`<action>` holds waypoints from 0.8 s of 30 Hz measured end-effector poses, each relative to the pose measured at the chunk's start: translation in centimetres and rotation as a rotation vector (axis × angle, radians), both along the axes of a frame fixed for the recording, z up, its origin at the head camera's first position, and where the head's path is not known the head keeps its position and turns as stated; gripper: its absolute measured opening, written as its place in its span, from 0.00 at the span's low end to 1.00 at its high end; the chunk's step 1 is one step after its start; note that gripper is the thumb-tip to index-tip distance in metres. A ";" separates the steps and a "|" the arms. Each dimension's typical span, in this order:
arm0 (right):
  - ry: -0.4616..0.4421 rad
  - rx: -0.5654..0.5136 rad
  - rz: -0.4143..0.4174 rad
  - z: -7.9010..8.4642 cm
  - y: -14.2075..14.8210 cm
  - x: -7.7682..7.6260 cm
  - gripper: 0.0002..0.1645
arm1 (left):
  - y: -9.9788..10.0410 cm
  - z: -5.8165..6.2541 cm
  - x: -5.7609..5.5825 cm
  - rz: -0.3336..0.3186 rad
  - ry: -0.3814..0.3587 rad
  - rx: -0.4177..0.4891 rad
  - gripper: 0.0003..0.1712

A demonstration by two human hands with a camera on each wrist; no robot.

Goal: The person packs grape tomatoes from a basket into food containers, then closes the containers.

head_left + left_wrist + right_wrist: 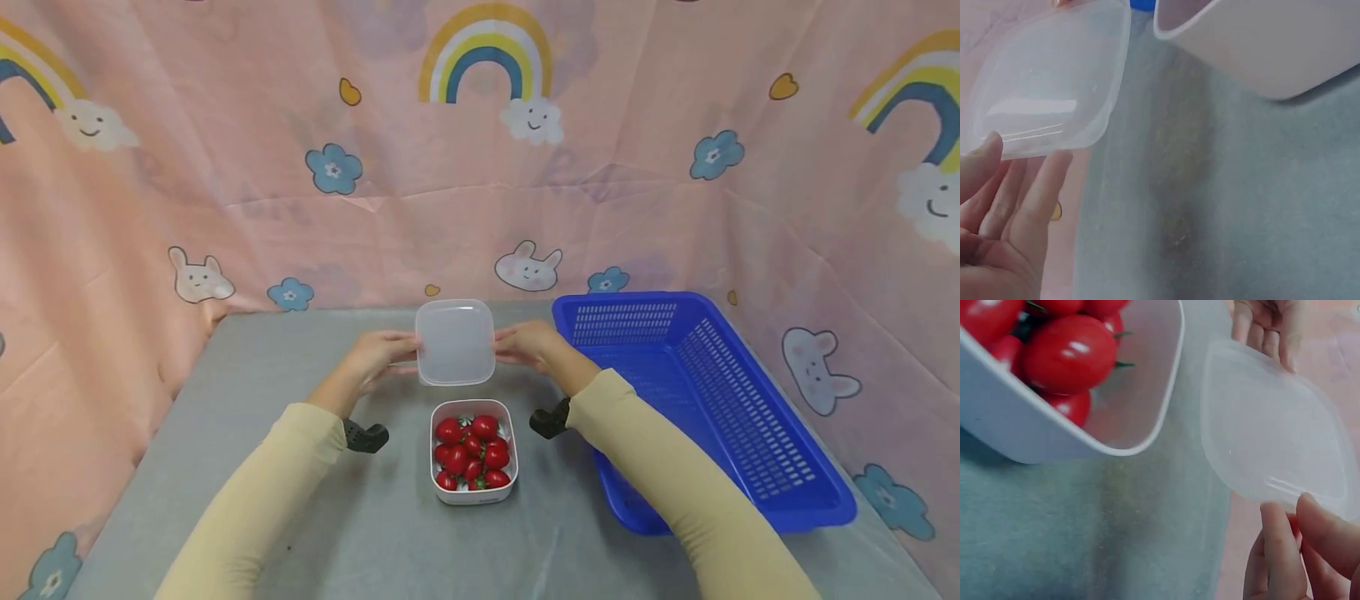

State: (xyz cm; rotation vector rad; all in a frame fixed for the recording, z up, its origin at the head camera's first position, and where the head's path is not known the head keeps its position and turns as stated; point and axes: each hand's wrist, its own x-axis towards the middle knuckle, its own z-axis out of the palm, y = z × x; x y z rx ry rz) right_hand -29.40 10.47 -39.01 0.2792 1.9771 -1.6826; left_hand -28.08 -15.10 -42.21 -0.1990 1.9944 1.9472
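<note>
A translucent, square plastic lid [455, 342] is held up off the table between both hands. My left hand [378, 357] pinches its left edge, thumb on the near face and fingers behind. At the opposite edge, my right hand [531, 344] pinches it in the same way. Just nearer to me stands a white square container [474, 497] without a cover, its rim apart from the lid. Red cherry tomatoes [455, 458] with green stems fill it. The right wrist view shows the tomatoes [1071, 355] close up; the left wrist view shows only the container's outer wall [1272, 50].
A large blue plastic basket [645, 500] with slotted walls stands at the right, partly under the right forearm. Grey cloth covers the table [262, 367]. A pink patterned curtain [420, 225] hangs behind and along the sides.
</note>
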 end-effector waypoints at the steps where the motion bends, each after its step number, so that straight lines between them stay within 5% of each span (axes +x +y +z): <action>1: 0.012 0.008 -0.001 0.0 0.1 0.2 0.24 | 0.0 0.0 0.2 -0.008 0.015 -0.009 0.24; 12: 0.087 -0.071 -0.062 -0.6 0.8 3.2 0.24 | 0.1 -0.1 1.9 -0.068 0.168 -0.049 0.20; 24: 0.063 -0.176 -0.200 -0.8 1.3 6.2 0.26 | 0.1 -0.2 4.6 -0.115 0.289 -0.236 0.17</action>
